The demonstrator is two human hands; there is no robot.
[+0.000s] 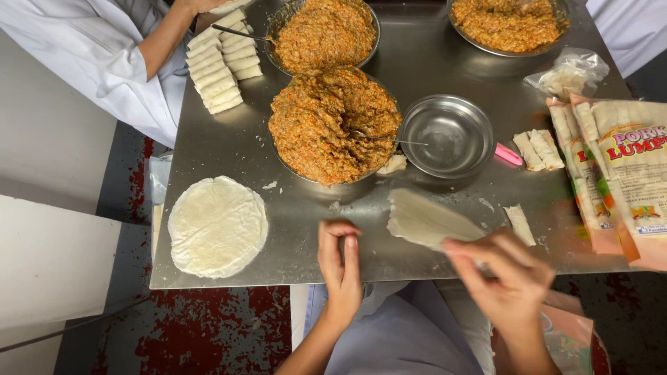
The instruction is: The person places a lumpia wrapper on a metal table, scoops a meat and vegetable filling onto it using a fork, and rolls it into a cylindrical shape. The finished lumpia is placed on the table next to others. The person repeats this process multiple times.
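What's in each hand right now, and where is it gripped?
Right hand pinches the thin wrapper sheet at its near right edge. Left hand holds nothing; fingertips rest on the steel table.

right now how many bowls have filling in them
3: the big heaped bowl at centre, one behind it, one top right, cut off. The small steel bowl is empty.

Packages noted beside the empty steel bowl [447, 135].
Flat printed packets [618, 173], orange, white and green, lay stacked right of it; a clear plastic bag [568, 73] sat above those.

Head-worn view, steeply down, close
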